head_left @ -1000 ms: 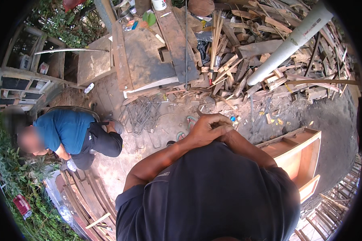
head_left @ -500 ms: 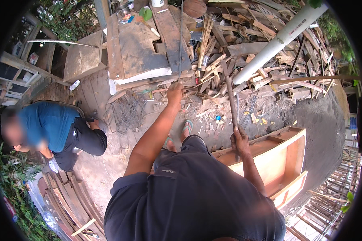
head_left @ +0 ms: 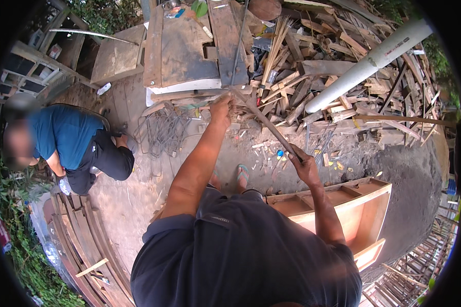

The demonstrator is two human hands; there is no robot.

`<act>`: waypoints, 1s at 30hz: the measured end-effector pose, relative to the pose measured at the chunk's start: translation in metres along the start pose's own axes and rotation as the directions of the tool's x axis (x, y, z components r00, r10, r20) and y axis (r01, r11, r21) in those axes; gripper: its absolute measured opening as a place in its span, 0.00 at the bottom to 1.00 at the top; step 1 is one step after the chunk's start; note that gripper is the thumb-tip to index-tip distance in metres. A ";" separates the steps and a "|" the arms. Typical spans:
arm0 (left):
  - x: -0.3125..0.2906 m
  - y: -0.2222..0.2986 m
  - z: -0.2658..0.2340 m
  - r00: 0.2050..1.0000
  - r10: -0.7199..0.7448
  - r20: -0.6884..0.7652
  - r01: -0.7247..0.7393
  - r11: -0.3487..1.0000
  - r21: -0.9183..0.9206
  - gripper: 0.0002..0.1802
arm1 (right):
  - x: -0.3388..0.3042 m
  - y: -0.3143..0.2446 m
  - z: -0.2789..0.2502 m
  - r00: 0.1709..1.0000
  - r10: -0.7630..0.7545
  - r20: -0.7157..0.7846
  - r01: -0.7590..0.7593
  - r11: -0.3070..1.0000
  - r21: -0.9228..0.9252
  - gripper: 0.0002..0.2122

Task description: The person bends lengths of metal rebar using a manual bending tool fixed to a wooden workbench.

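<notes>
My left hand (head_left: 221,110) is closed at the near edge of the worn wooden bench (head_left: 185,56), gripping the end of a thin dark metal rod (head_left: 239,41). That rod runs away from me across the bench top. My right hand (head_left: 303,165) is wrapped round a long rusty bar (head_left: 269,124), near its lower end. The bar slants up and left, and its far end reaches the bench edge beside my left fingers. Whether that end touches the rod I cannot tell.
Scrap wood (head_left: 343,66) is heaped beyond, with a white pipe (head_left: 369,66) slanting over it. Bent wire (head_left: 161,130) lies left of my feet. A wooden frame (head_left: 363,197) stands at right. A person in a blue shirt (head_left: 69,135) crouches at left, near stacked planks (head_left: 82,238).
My right hand has swung the bar's far end leftward, from over the scrap wood to beside my left hand. The left hand stays at the bench edge.
</notes>
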State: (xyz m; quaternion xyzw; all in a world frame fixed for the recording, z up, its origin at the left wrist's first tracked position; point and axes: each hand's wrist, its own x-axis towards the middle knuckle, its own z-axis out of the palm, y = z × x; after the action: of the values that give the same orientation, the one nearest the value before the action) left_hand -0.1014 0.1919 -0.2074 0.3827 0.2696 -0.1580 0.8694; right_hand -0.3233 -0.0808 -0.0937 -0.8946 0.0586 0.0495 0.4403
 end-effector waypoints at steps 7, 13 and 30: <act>-0.002 -0.008 0.011 0.996 0.053 -0.074 -0.058 0.996 -0.064 0.04 | 0.023 -0.019 -0.028 1.000 -0.026 0.014 0.028 0.957 -0.289 0.19; -0.010 -0.011 0.012 0.994 0.065 -0.086 -0.074 0.991 -0.109 0.06 | 0.022 -0.009 -0.024 0.995 -0.088 0.055 0.101 0.943 -0.316 0.20; -0.115 -0.087 -0.021 0.988 -0.119 0.096 0.099 0.976 0.192 0.15 | -0.006 0.001 0.035 0.820 0.416 0.394 -0.544 0.780 0.310 0.13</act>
State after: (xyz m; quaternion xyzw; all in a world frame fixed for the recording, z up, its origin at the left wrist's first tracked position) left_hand -0.2429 0.1585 -0.2014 0.4383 0.2271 -0.2505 0.8328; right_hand -0.3302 -0.0529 -0.1148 -0.7178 0.2278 0.2847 0.5931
